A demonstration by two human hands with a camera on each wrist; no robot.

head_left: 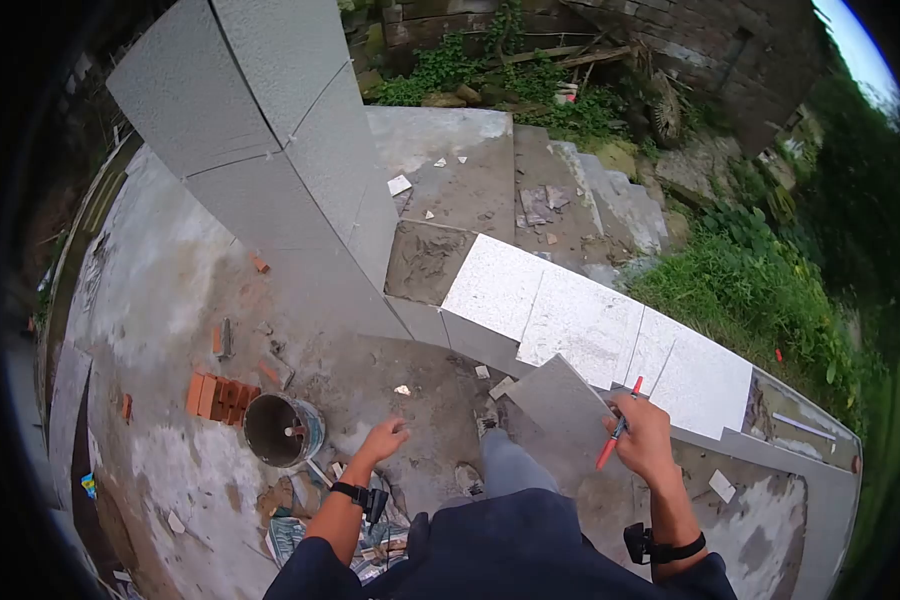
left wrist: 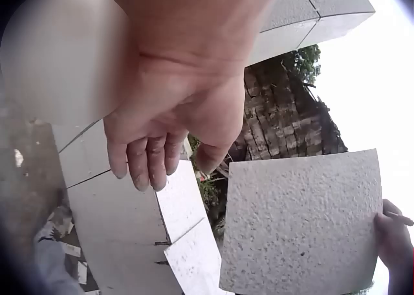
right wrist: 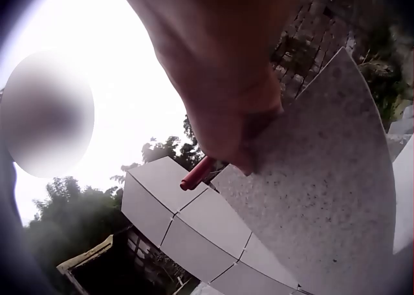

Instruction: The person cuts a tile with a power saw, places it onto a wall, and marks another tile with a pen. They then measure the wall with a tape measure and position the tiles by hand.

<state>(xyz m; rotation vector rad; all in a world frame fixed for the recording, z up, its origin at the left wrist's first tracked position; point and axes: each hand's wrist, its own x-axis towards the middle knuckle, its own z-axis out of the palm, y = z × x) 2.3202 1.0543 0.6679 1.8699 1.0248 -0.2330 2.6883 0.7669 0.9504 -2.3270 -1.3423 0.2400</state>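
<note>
The right hand (head_left: 642, 436) grips the corner of a grey tile (head_left: 558, 405), with a red marker (head_left: 618, 424) held across the same fingers. In the right wrist view the tile (right wrist: 317, 172) hangs from that hand (right wrist: 226, 114), and the red marker (right wrist: 196, 173) sticks out beside it. The left hand (head_left: 382, 440) holds nothing, its fingers loosely bent, away from the tile. In the left wrist view the left hand (left wrist: 171, 127) hangs with relaxed fingers, left of the tile's speckled face (left wrist: 301, 224).
White tiles (head_left: 590, 325) top a low wall, with bare mortar (head_left: 425, 262) at its near-pillar end. A tall tiled pillar (head_left: 270, 130) rises at the upper left. A bucket (head_left: 282, 430), red bricks (head_left: 220, 398) and rubble lie on the ground at the left.
</note>
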